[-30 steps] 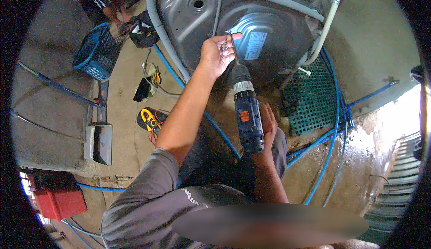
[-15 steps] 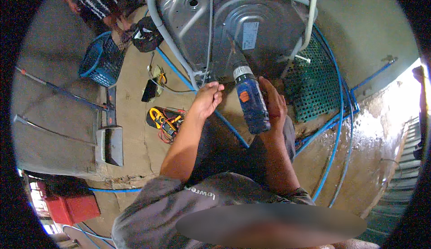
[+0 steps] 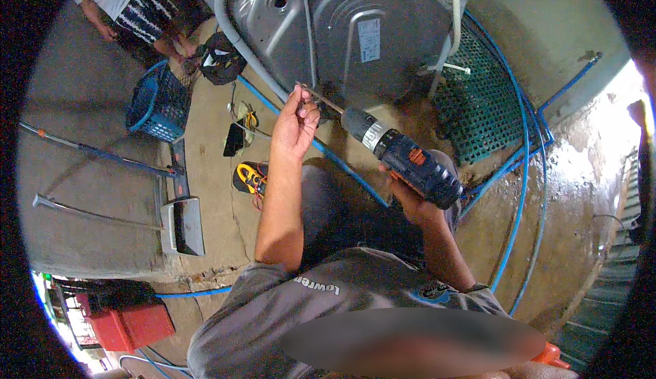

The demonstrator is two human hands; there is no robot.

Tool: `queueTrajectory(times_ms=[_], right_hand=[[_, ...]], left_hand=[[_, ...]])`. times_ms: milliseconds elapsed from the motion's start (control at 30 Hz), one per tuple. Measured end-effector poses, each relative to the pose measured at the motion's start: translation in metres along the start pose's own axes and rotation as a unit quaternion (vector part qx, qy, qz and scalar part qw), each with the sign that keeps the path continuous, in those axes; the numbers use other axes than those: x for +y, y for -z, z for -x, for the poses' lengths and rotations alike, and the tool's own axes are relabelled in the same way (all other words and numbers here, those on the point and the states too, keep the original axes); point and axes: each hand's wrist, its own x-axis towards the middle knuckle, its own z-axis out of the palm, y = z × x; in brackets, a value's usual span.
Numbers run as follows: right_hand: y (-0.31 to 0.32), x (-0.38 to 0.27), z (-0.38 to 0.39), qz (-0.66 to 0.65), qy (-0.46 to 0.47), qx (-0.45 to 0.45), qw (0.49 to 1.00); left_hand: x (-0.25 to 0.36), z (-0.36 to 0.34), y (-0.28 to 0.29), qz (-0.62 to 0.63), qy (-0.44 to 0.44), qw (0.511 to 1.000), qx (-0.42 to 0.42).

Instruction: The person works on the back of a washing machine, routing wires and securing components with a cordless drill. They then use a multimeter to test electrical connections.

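My right hand (image 3: 417,205) grips a dark cordless drill (image 3: 410,164), which angles up and left with its long thin bit (image 3: 331,104) toward my left hand. My left hand (image 3: 295,123) has its fingers curled at the bit's tip, pinching something small that I cannot make out. Both hands are in front of a large metal appliance panel (image 3: 348,65) with a label (image 3: 369,39), edged by a grey corrugated hose (image 3: 242,51). A yellow clamp meter (image 3: 251,181) with leads lies left of my forearm. A phone (image 3: 234,140) lies above it.
Another person (image 3: 147,10) is at upper left by a black bag (image 3: 222,58). A blue basket (image 3: 154,102), dustpan (image 3: 181,229) and poles are left. A green mat (image 3: 478,106) and blue pipes (image 3: 512,242) lie right. A red bin (image 3: 130,324) sits lower left.
My left hand first dropped away from the bit, then rose back to its tip. The drill has swung from near upright to a diagonal, pointing upper left.
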Motion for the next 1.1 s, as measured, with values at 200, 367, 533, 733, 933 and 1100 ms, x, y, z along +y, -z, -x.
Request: queueTrajectory(times_ms=[200,367,533,733,933,1100], right_hand=[[0.001,0.006,0.014,-0.061,0.017,0.034,0.997],[0.013,0.010,0.019,-0.164,-0.079,0.045,0.982],[0.024,0.019,0.026,-0.206,-0.126,0.071,0.968],[0.040,0.033,0.033,-0.227,-0.188,0.106,0.950],[0.064,0.048,0.029,-0.097,-0.131,0.140,0.977],[0.069,0.082,0.011,0.016,-0.033,0.172,0.984]], left_hand=[[-0.018,-0.009,-0.018,0.013,0.022,0.999,-0.038],[-0.031,-0.022,-0.028,-0.072,0.022,0.996,-0.037],[-0.054,-0.038,-0.041,-0.174,0.012,0.985,-0.020],[-0.094,-0.061,-0.060,-0.247,0.028,0.968,-0.021],[-0.126,-0.079,-0.084,-0.350,0.018,0.936,-0.023],[-0.135,-0.103,-0.113,-0.413,0.032,0.910,0.016]])
